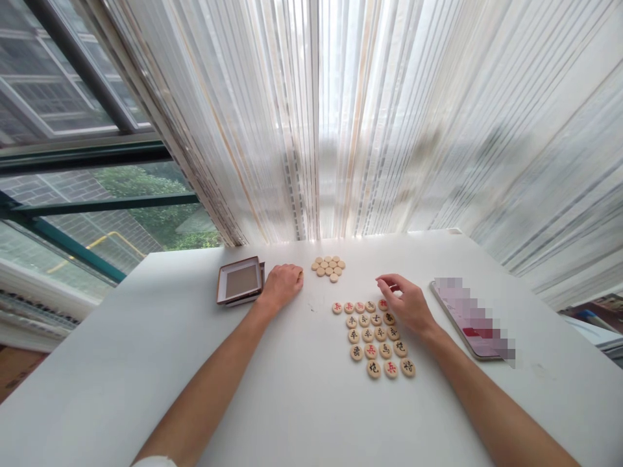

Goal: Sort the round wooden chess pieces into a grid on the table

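My left hand [283,285] rests closed on the white table, between a shallow box and a cluster of face-down xiangqi pieces [329,264]. What its curled fingers hold, if anything, I cannot make out. Beyond the rows of face-up xiangqi pieces [368,335], my right hand [406,301] hovers with fingers loosely bent and apart, and nothing shows between them. Red and black characters mark these wooden discs, set in several rows. A red-marked piece [383,304] at the far right of the top row is partly hidden by the right hand.
The open box [242,280] lies at left, stacked on another flat part. A phone [467,324], partly blurred out, lies right of my right hand. White striped curtains [341,130] hang behind the table [272,402], with a window [97,194] at left. Books [596,318] stand beyond the right edge.
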A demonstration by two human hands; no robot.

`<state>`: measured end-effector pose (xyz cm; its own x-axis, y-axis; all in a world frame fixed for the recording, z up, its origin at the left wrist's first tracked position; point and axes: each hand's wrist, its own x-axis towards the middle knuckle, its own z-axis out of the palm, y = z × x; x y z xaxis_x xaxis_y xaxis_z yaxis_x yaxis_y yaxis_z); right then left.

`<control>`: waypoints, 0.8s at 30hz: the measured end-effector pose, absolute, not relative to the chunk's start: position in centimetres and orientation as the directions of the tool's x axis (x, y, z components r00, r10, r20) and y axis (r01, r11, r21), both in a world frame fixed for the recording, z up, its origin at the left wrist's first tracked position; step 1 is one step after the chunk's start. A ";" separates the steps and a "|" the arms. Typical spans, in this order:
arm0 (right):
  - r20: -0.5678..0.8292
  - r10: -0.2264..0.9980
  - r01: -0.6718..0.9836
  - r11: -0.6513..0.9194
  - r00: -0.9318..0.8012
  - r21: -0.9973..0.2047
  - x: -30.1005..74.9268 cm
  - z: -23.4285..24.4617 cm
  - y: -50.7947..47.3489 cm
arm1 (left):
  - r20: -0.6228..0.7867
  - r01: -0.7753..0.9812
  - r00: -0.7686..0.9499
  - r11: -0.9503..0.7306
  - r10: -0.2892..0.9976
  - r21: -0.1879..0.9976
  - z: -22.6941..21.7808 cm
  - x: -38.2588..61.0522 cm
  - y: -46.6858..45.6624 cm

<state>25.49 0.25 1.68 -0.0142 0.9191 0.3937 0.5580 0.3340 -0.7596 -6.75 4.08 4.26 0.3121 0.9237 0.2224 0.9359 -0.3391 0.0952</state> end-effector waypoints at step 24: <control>0.499 0.686 0.322 0.707 -0.530 -0.630 20.6 3.8 -5.7 | -0.036 -0.211 0.241 0.088 0.970 0.973 2.3 1.4 -7.5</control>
